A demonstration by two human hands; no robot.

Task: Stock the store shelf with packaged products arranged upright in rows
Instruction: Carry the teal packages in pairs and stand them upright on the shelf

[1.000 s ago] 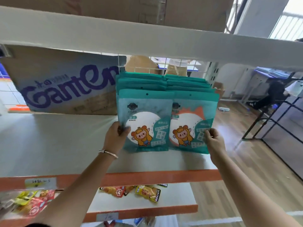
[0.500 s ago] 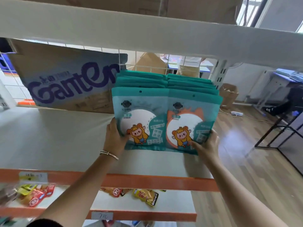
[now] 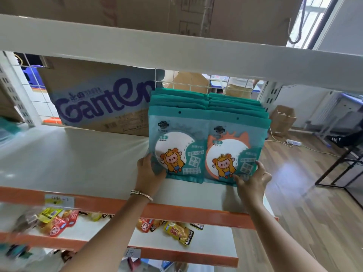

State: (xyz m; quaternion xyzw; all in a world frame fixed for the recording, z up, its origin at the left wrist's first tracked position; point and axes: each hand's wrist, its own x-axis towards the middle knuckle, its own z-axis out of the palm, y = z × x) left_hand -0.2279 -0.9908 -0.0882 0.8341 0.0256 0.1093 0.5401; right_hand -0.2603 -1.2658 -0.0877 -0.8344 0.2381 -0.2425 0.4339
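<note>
Lower shelf (image 3: 206,244): loose snack packets (image 3: 177,233), yellow and red, lying flat along its back part.

Shelf (image 3: 78,163), orange front lip: a handwritten price label (image 3: 59,201) is stuck towards its left end; your forearms cross the lip towards its right end.

Your left hand (image 3: 149,174), bangle (image 3: 141,194) at the wrist: it grips the lower left edge of the left front packet (image 3: 176,134), thumb on the printed face.

Your right hand (image 3: 254,180): it pinches the lower right corner of the right front packet (image 3: 235,138), fingertips on the face, thumb up the side edge.

Both front packets: teal, cartoon figure and round white window, upright, side by side and touching, bases on the shelf near its right end, set back from the front lip.

Rear packets (image 3: 196,99): two rows of matching teal packets, upright, packed close behind the front pair and running to the shelf's back edge.

Carton (image 3: 102,101): brown cardboard, purple "Ganten" lettering, at the back edge, just left of the rows.

Wire grid (image 3: 216,85): white, along the back edge behind the rows.

Upper shelf (image 3: 137,48): white, carrying cardboard boxes.
</note>
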